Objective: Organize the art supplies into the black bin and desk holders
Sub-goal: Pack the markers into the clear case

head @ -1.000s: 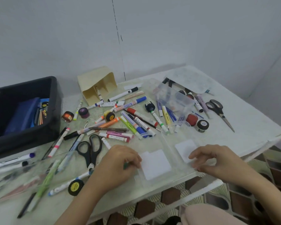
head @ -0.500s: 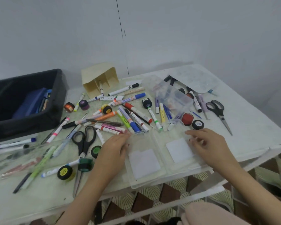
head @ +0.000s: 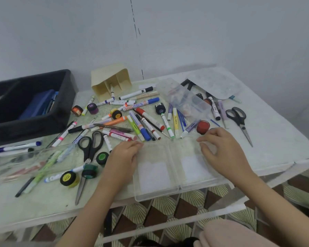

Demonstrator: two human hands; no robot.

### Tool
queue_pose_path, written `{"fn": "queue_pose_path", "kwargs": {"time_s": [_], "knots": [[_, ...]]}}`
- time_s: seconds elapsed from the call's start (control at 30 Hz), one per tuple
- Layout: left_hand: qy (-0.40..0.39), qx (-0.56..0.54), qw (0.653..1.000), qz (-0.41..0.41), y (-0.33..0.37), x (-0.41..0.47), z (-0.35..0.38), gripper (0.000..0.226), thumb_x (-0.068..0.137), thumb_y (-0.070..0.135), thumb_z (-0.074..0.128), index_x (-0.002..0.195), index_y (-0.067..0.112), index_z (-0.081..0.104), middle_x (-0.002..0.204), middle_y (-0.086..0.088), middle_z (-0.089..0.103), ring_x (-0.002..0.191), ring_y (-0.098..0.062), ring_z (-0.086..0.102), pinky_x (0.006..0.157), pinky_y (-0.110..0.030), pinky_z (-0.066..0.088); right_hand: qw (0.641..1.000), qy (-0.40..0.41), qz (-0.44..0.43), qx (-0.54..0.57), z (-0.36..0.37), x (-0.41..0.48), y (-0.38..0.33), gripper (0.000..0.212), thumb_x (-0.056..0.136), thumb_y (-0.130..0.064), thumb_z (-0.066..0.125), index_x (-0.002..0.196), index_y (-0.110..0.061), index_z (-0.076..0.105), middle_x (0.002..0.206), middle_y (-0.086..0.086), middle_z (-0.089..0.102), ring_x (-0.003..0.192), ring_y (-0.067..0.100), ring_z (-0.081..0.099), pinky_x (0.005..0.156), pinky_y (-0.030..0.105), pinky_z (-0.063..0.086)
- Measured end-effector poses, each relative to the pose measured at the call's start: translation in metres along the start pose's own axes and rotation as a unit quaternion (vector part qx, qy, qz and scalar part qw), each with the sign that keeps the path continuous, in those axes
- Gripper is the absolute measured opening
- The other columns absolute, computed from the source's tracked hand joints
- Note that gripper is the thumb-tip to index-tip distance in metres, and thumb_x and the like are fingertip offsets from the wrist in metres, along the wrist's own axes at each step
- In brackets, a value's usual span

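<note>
While the black bin (head: 30, 104) is kept at the table's (head: 284, 143) back-left corner, the cream holder (head: 111, 81) is seen tipped over beside it, with markers (head: 141, 125) strewn mid-table. At the front edge, a clear case (head: 155, 175) is touched by the left hand (head: 123, 157), fingers relaxed. The right hand (head: 225, 154) is curled at its far rim, its grip untellable. Bare surface is left beyond the scissors (head: 238, 118).

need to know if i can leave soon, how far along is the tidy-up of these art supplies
Barely started. Done: some blue items lie in the black bin, and one marker sits in the tipped cream holder. In hand: the left hand and right hand are at the clear case. Left: markers, paint pots and scissors lie scattered on the table.
</note>
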State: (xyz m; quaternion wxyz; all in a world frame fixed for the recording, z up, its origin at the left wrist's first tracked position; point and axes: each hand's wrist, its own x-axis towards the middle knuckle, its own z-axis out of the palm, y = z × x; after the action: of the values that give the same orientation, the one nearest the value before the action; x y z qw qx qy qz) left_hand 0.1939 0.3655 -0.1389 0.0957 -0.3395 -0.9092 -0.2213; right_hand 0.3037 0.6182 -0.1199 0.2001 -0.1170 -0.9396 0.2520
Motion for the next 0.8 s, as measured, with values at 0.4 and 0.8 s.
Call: {"fn": "queue_pose_path", "kwargs": {"time_s": [0.4,0.8], "knots": [[0.048,-0.034,0.998,-0.029,0.012,0.042,0.0,0.023,0.085,0.002,0.058,0.102,0.009,0.071,0.094,-0.004,0.069,0.091,-0.021,0.057,0.08,-0.025,0.037,0.967,-0.171,0.034,-0.183,0.044,0.094,-0.063,0.033,0.084,-0.032,0.059,0.066,-0.011,0.042,0.069,0.0,0.039,0.078,0.024,0.047,0.064,0.03,0.034],[-0.097,0.098,0.973,-0.185,0.03,0.104,0.007,0.027,0.092,0.035,0.047,0.077,0.012,0.053,0.07,0.0,0.053,0.07,-0.019,0.053,0.046,-0.026,0.027,0.975,0.001,0.156,0.161,0.011,0.046,-0.054,0.012,0.083,-0.022,0.058,0.075,-0.014,0.053,0.065,-0.007,0.051,0.06,0.007,0.046,0.054,0.02,0.035]]}}
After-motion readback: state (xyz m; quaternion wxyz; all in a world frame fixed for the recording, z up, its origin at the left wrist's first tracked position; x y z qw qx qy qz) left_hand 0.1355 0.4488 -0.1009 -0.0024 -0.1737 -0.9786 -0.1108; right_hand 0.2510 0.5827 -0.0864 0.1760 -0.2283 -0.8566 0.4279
